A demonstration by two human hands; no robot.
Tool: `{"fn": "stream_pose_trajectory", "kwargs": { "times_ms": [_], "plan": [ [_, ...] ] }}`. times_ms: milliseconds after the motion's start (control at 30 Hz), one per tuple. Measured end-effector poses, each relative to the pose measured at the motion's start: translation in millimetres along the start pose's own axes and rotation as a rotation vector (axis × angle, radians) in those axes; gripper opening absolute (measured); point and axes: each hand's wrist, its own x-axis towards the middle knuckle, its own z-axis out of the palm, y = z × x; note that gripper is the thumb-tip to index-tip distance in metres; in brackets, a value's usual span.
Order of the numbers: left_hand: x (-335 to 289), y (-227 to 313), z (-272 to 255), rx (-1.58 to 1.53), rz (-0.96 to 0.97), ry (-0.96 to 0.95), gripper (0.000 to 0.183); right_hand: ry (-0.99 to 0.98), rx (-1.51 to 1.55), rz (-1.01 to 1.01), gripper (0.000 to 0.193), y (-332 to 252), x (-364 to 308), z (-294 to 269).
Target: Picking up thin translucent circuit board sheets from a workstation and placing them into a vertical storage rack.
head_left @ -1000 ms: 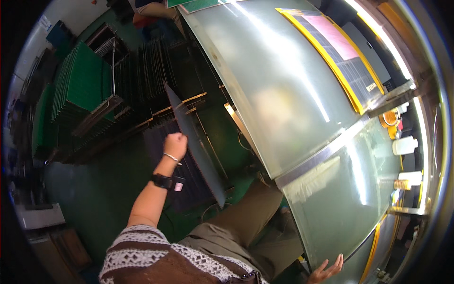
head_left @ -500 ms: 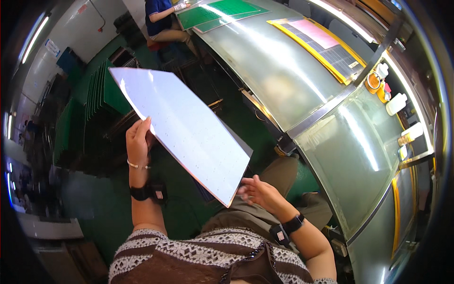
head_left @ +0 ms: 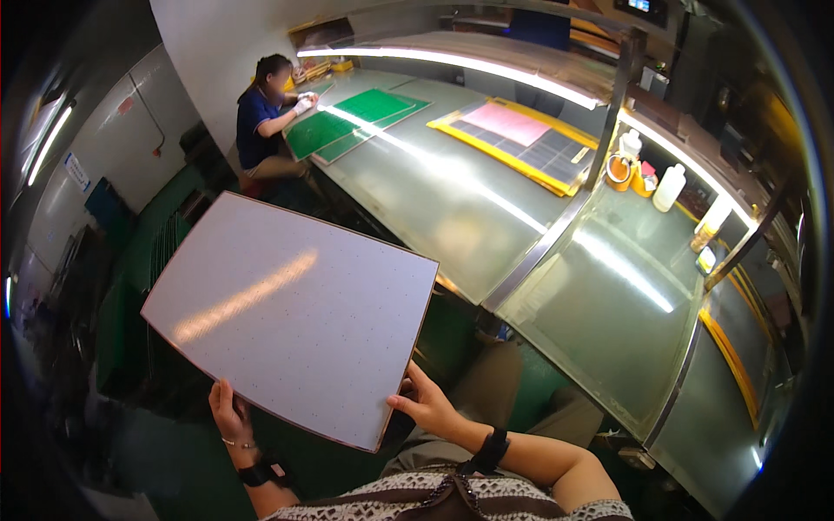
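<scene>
The panel (head_left: 295, 321), pale and dotted, with thin copper-coloured edges, is held tilted in the air over the person's lap, off the near edge of the desk (head_left: 460, 247). The left hand (head_left: 229, 410) grasps its near-left edge, some fingers hidden beneath. The right hand (head_left: 427, 401) grips its right edge toward the near corner, thumb on the face and the other fingers partly behind. The panel's underside is out of sight; a streak of light crosses its face. All four corners show; the right one overlaps the desk's near edge in view, and whether they touch cannot be told.

Below, the panel covers part of the floor and the legs (head_left: 491, 382). The desk's glossy top spreads open from its near edge to the yellow frame (head_left: 512, 143) at the far edge, with a metal strip (head_left: 543, 247) crossing it. Bottles (head_left: 669, 188) and a tape roll (head_left: 618, 172) line the far edge right of the post (head_left: 612, 122). Green sheets (head_left: 356, 122) lie at the far-left end, beside a seated co-worker (head_left: 259, 130) in white gloves. Left of the panel, the racks (head_left: 130, 339) are too dark to make out; another yellow frame (head_left: 731, 360) at right is partly cut off by shadow.
</scene>
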Motion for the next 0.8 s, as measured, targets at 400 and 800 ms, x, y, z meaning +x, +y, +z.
{"fn": "stream_pose_trajectory", "kwargs": {
  "times_ms": [400,800],
  "plan": [
    [17,-54,101,-0.113,-0.068,-0.479,0.02,0.265,-0.426,-0.207,0.068,-60,-33,-65],
    [24,19,291,-0.729,-0.004,-0.379,0.04,0.473,-0.217,-0.329,0.066,-63,-7,-126]
  ]
}}
